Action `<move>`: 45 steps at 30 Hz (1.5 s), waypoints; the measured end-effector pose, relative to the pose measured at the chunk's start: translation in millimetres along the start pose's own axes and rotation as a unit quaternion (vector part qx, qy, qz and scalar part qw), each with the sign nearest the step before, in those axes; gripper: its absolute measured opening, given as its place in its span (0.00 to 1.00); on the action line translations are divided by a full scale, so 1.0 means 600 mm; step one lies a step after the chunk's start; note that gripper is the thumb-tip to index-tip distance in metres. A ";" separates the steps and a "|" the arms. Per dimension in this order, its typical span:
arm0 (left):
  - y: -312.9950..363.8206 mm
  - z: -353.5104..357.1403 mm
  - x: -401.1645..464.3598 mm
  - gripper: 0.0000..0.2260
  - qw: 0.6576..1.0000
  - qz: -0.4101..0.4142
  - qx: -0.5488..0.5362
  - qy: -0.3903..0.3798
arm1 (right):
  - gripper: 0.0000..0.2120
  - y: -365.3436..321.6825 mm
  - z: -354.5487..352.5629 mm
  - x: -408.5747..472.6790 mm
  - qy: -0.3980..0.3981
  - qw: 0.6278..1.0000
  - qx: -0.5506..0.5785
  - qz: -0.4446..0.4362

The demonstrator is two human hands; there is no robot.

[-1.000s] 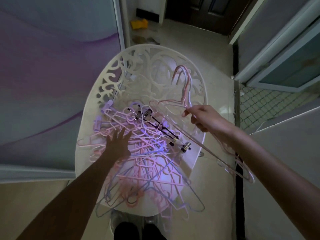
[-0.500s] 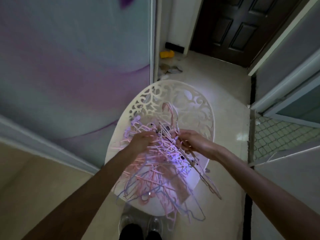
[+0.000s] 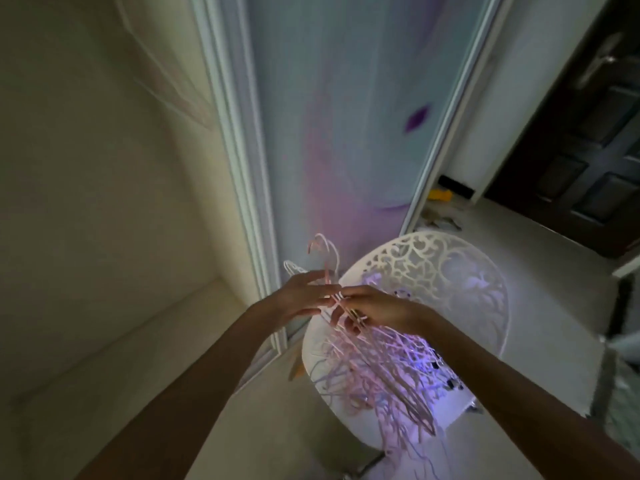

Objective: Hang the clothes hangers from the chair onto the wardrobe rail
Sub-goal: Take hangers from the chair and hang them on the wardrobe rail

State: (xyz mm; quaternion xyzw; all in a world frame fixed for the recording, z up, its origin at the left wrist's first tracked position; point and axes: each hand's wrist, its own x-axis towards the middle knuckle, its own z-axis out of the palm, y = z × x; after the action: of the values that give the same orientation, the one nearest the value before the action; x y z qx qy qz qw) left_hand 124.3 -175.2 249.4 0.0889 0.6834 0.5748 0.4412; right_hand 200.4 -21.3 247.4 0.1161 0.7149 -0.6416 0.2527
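Note:
A white chair (image 3: pixel 450 268) with a cut-out back stands low and right of centre, its seat heaped with several pink and lilac hangers (image 3: pixel 391 372). Above the chair's left edge my right hand (image 3: pixel 374 308) grips the necks of a small bunch of pink hangers (image 3: pixel 327 252), hooks pointing up, bodies trailing down to the right. My left hand (image 3: pixel 301 297) meets it from the left, fingers stretched out and touching the same necks. No wardrobe rail shows.
A sliding wardrobe door (image 3: pixel 346 116) with a pastel purple print stands behind the chair, its white frame (image 3: pixel 239 161) to the left. Beige wardrobe interior panels (image 3: pixel 97 168) fill the left side. A dark wooden door (image 3: pixel 581 140) is at far right; small yellow clutter (image 3: pixel 441 195) lies on the floor.
My view swung up and left, from the chair toward the wardrobe opening. Both hands rose off the pile and came together, lifting a bunch of pink hangers to the chair's left edge.

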 end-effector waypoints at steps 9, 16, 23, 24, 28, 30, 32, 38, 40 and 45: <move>-0.045 -0.177 -0.213 0.12 0.978 0.062 0.052 0.191 | 0.11 -0.132 0.265 0.035 -0.051 0.974 -0.221 0.013; -0.044 -0.305 -0.329 0.15 0.961 0.110 -0.042 0.249 | 0.09 -0.223 0.416 0.052 -0.018 0.987 -0.142 -0.070; -0.015 -0.415 -0.363 0.15 0.942 0.100 -0.100 0.303 | 0.12 -0.308 0.482 0.116 -0.017 0.988 -0.122 -0.090; -0.011 -0.431 -0.363 0.15 0.940 0.102 -0.101 0.309 | 0.12 -0.319 0.483 0.125 -0.018 0.989 -0.118 -0.089; 0.014 -0.496 -0.353 0.16 0.932 0.111 -0.110 0.326 | 0.10 -0.363 0.472 0.178 -0.037 0.991 -0.092 -0.090; 0.035 -0.524 -0.342 0.15 0.928 0.114 -0.107 0.337 | 0.09 -0.387 0.459 0.203 -0.040 0.989 -0.099 -0.102; 0.064 -0.553 -0.331 0.15 0.923 0.122 -0.105 0.350 | 0.09 -0.418 0.442 0.231 -0.026 0.986 -0.107 -0.127; 0.162 -0.636 -0.301 0.13 0.890 0.143 -0.126 0.413 | 0.11 -0.537 0.388 0.313 0.112 0.956 -0.169 -0.211; 0.192 -0.663 -0.290 0.13 0.884 0.149 -0.119 0.427 | 0.12 -0.584 0.375 0.347 0.160 0.935 -0.196 -0.250; 0.239 -0.710 -0.264 0.13 0.875 0.150 -0.089 0.452 | 0.12 -0.678 0.356 0.413 0.234 0.886 -0.256 -0.308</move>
State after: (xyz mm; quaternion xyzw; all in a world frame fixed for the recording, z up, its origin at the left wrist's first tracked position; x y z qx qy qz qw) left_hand -137.3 -530.0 431.5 -0.1192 0.7329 0.6698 -0.0011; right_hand -163.1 -330.2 459.7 -0.0323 0.8926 -0.4357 -0.1114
